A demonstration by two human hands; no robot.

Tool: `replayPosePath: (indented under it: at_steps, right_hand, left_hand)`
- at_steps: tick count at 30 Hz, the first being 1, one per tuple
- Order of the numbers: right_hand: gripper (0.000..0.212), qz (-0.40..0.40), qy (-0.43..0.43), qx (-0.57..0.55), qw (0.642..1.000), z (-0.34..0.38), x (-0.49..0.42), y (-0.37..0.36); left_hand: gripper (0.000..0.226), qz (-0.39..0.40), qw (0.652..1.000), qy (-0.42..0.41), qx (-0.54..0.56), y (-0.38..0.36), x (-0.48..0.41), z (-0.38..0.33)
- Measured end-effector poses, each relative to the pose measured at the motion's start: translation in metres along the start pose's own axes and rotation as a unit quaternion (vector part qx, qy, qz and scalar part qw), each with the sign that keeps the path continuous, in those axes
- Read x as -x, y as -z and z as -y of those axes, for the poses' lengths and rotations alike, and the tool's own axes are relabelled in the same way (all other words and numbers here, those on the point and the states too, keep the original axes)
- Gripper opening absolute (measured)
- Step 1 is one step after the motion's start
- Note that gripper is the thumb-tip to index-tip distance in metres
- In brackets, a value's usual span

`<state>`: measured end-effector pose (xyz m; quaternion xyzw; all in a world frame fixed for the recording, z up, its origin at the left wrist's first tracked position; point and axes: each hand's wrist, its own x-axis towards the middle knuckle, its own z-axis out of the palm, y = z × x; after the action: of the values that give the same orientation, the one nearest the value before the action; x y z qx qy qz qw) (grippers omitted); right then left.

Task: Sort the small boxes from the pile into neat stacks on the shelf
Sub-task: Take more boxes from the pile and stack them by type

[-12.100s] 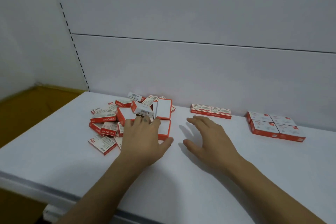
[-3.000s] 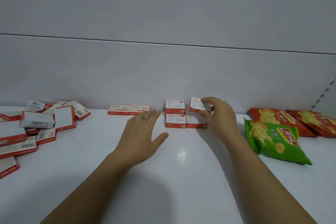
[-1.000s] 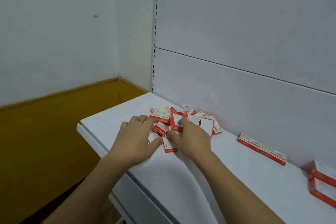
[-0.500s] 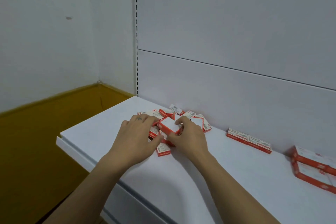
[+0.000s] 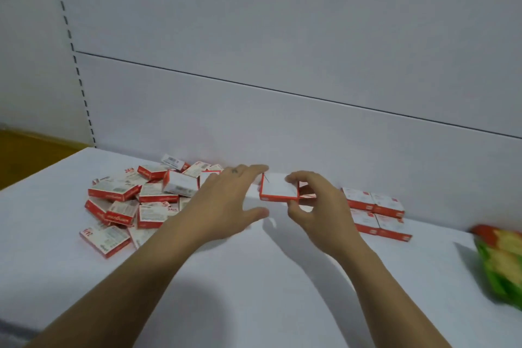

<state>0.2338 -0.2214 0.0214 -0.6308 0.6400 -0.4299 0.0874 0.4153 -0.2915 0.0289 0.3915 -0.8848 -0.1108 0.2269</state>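
A loose pile of small red-and-white boxes (image 5: pixel 132 200) lies on the white shelf (image 5: pixel 254 277) at the left. My right hand (image 5: pixel 319 206) pinches one small box (image 5: pixel 279 189), its white face up, lifted above the shelf near the back wall. My left hand (image 5: pixel 228 203) hovers just left of that box with fingers spread and holds nothing. A neat group of stacked boxes (image 5: pixel 375 215) stands to the right by the wall. A flat row of boxes behind my right hand is mostly hidden.
A green snack bag (image 5: pixel 500 265) lies at the shelf's right edge, blurred. The white back panel (image 5: pixel 282 107) rises directly behind the boxes. The shelf's left end drops off to a yellow floor (image 5: pixel 25 155).
My right hand has lifted one box out of the pile and carried it to the right. My left hand has come off the pile and followed. The view has swung right.
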Motion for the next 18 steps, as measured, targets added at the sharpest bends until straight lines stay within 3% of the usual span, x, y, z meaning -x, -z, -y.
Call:
replayPosePath:
  at_steps: [6, 10, 18]
  right_hand:
    - [0.036, -0.072, -0.035, -0.025, 0.996, -0.038, 0.009, 0.031]
    - [0.035, -0.066, -0.061, -0.067, 0.994, -0.05, 0.012, 0.03]
    - [0.042, -0.023, -0.08, -0.088, 0.993, -0.052, 0.018, 0.005]
  left_hand:
    - [0.061, 0.036, 0.997, -0.033, 0.067, -0.036, -0.044, -0.033]
    - [0.049, 0.049, 0.989, 0.001, 0.136, -0.058, -0.052, -0.04]
    - [0.046, 0.061, 0.992, 0.025, 0.109, -0.07, -0.039, -0.02]
